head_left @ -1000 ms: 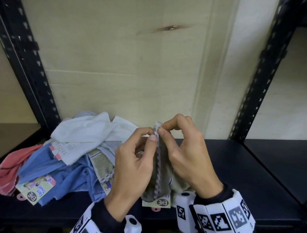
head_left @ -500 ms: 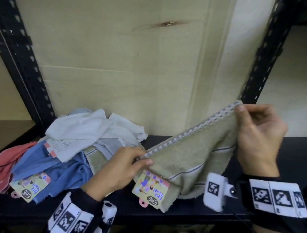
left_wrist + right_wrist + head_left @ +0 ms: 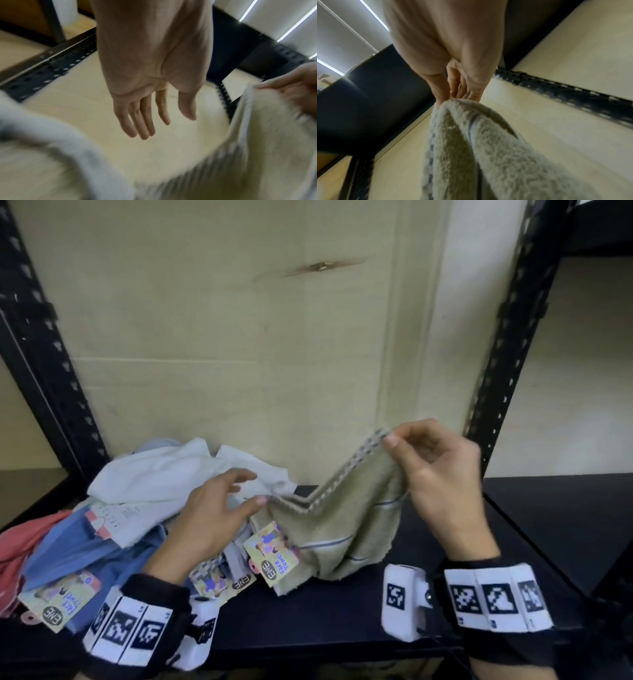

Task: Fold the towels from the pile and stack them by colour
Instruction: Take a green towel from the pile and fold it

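A beige towel (image 3: 346, 518) with thin blue stripes and a checked edge hangs above the black shelf (image 3: 342, 618). My right hand (image 3: 394, 440) pinches its upper right corner and holds it up; the right wrist view shows the beige towel (image 3: 471, 142) hanging from my right hand (image 3: 443, 100). My left hand (image 3: 250, 491) is open, fingers straight, just left of the towel's slack edge and holding nothing. The left wrist view confirms my left hand (image 3: 163, 121) is empty, with the beige towel (image 3: 257, 135) at right. The towel pile (image 3: 113, 508) lies at left.
The pile holds white (image 3: 164, 470), blue (image 3: 78, 546) and pink (image 3: 20, 542) towels with paper tags (image 3: 58, 604). A tag (image 3: 270, 553) hangs from the beige towel. Black perforated uprights (image 3: 503, 354) stand left and right; a plywood panel (image 3: 239, 337) closes the back.
My left hand has let go of the towel's left corner and opened. That edge now sags while my right hand keeps its corner raised.
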